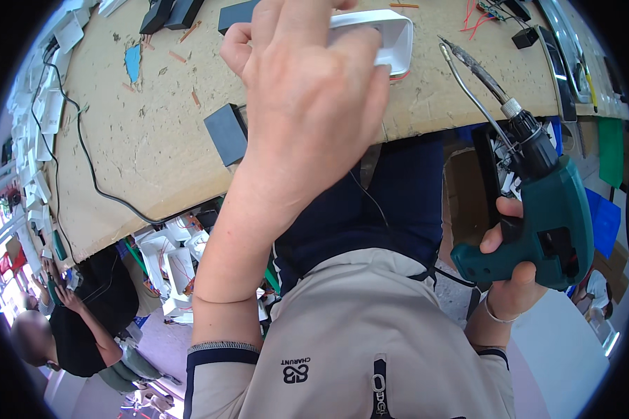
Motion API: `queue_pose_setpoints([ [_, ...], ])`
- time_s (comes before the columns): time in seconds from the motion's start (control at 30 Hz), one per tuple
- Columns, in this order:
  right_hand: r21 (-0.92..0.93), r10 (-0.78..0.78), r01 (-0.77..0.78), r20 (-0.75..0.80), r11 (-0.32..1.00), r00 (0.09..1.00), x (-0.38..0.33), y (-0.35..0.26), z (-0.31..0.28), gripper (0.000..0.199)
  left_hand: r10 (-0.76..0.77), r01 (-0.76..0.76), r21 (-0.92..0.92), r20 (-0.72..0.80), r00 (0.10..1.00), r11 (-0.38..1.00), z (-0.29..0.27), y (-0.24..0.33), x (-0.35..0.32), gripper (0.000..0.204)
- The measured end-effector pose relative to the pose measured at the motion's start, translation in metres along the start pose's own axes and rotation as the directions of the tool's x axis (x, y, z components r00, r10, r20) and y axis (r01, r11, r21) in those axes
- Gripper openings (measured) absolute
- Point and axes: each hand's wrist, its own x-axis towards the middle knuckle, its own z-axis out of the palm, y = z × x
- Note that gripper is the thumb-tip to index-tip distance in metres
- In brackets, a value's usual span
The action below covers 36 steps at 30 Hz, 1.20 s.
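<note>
My left hand reaches over the workbench, back of the hand upward. Its thumb and index finger close on the near wall of a white plastic case, the finger bent inside it; the other fingers run partly off the upper edge. A bit of red wire shows under the case. In my right hand I hold a dark green soldering gun by its handle, fingers near the trigger. Its iron tip and thin curved metal tube point up over the bench, to the right of the case and apart from it.
A dark grey box lies left of my wrist, near the bench edge. A black cable curves across the left side. At the far right are a circuit board with red wires and a small black block. Another person works at left.
</note>
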Motion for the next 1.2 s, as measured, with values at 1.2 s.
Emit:
queue_pose_setpoints([
  [1.2,0.002,-0.036,0.036,-0.025,0.999,0.999,-0.002,0.009,-0.011,0.076,-0.238,0.026,0.293,0.719,0.652,0.956,-0.026,0.027,0.028,0.015],
])
